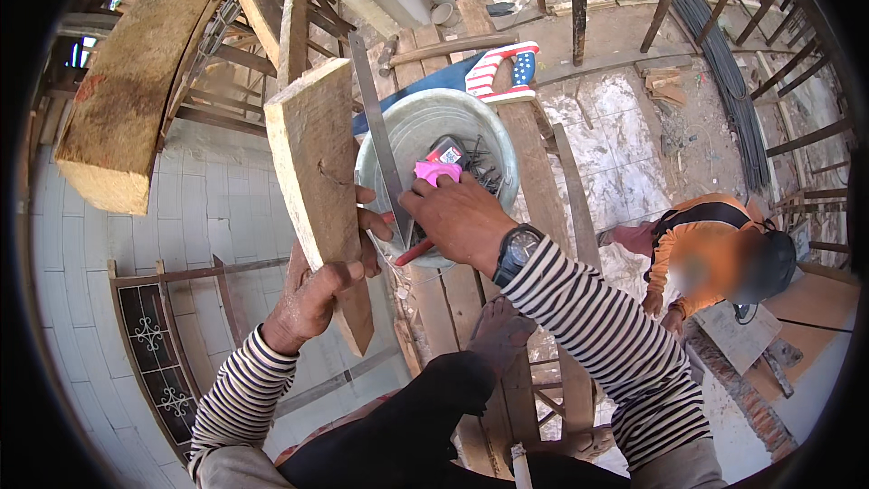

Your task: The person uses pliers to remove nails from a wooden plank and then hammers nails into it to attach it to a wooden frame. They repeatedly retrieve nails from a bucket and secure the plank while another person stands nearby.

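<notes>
My left hand (312, 294) is closed around the lower part of a short wooden board (317, 163), thumb pressed across the near face and fingers wrapped behind its right edge. I hold it tilted up, its upper end pointing away from me; gripping it low seems to leave most of its face uncovered.

My right hand (462, 217) is over the metal bucket (434, 110), just right of the left fingertips, its fingers bent and drawn together. A pink object (437, 170) shows beyond my knuckles, and the lower end of a flat steel strip (378, 118) lies by my index finger. I cannot tell which of these, if either, the right hand has hold of, since the fingers cover the contact. The strip slants up between the board and the bucket, its far end close to the board's right edge. Red handles (416, 252) show just below the right hand; the rest of that tool is hidden.

The bucket sits straight ahead of both hands, probably so that small things stay together within reach: loose nails (489, 172) and a red-and-black case (446, 149) lie inside, beyond the right hand. Past the bucket, a saw (502, 71) and a hammer (386, 54) lie across the planks (543, 181), likely parked there to be handy yet out of the hands' way. My bare foot (502, 326) is on the planks below the right hand.
</notes>
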The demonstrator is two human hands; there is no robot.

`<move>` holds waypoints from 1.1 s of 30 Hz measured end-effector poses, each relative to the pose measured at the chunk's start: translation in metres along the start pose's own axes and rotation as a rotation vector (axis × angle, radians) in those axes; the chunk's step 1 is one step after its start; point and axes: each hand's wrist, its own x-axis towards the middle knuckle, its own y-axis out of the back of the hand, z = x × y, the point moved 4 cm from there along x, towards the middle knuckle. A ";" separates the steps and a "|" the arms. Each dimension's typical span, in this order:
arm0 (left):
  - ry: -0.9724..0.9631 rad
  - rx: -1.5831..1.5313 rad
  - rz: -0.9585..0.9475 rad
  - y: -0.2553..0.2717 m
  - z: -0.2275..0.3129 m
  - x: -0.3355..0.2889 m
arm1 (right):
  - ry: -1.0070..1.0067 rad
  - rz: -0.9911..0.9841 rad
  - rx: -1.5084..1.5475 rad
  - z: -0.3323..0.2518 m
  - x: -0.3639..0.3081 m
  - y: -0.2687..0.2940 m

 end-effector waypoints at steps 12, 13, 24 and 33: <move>0.474 -0.225 -0.196 0.045 -0.054 0.091 | -0.153 -0.281 0.153 0.017 0.012 -0.020; 0.497 -0.217 -0.168 0.046 -0.056 0.090 | -0.127 -0.269 0.162 0.014 0.013 -0.026; 0.488 -0.167 -0.157 0.065 -0.011 0.048 | -0.085 0.045 0.016 -0.002 0.007 -0.028; 0.300 -0.092 -0.039 0.105 0.029 0.029 | -0.090 0.030 -0.059 0.002 0.001 -0.034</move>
